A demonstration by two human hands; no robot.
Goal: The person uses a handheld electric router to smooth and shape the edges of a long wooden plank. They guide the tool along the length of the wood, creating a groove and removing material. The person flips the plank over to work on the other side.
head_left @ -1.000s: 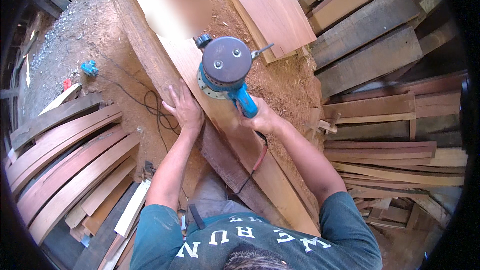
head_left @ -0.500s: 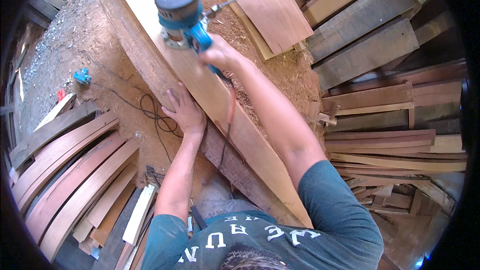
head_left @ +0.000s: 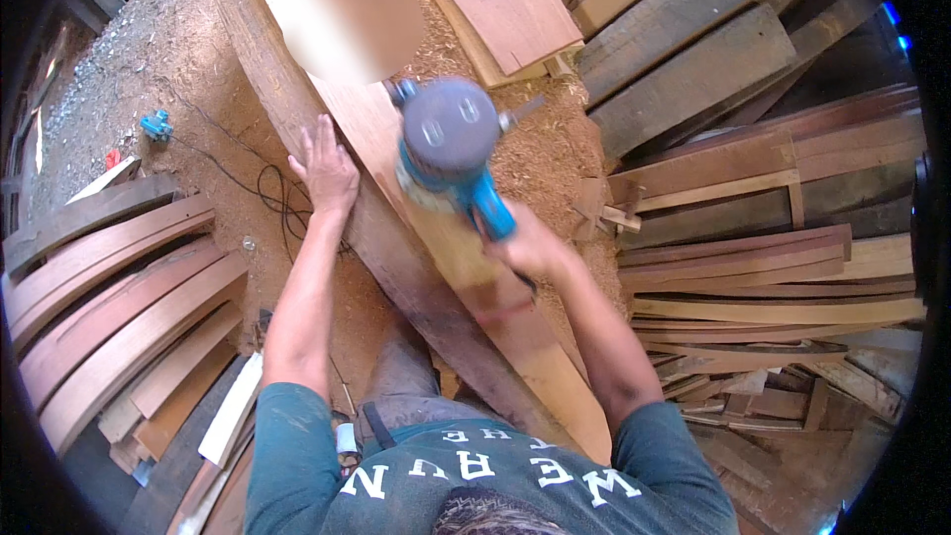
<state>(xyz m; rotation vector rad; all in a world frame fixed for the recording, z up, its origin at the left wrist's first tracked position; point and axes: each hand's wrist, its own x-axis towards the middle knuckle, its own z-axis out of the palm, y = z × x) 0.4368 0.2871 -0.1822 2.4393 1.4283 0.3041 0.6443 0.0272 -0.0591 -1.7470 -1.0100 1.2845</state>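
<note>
My right hand (head_left: 532,243) is wrapped round the blue handle of a router (head_left: 451,134), a blue power tool with a round dark top. It sits over a long pale board (head_left: 525,332) that runs from far left to near right, and its base is partly hidden beneath the body. A reddish length of cord hangs near my right wrist, smeared by motion. My left hand (head_left: 329,173) lies flat with fingers stretched out on a darker, rougher plank (head_left: 406,277) alongside the pale board, holding nothing.
Stacked boards lie on the left (head_left: 149,337) and a larger pile stands on the right (head_left: 733,198). A wide reddish board (head_left: 500,0) lies at the far side. A smaller blue tool (head_left: 156,126) and a coiled black cord (head_left: 282,198) rest on the sawdust-covered ground.
The router has come nearer along the pale board and to the right, with my right hand still on its handle. My left hand has shifted a little left and farther along the dark plank.
</note>
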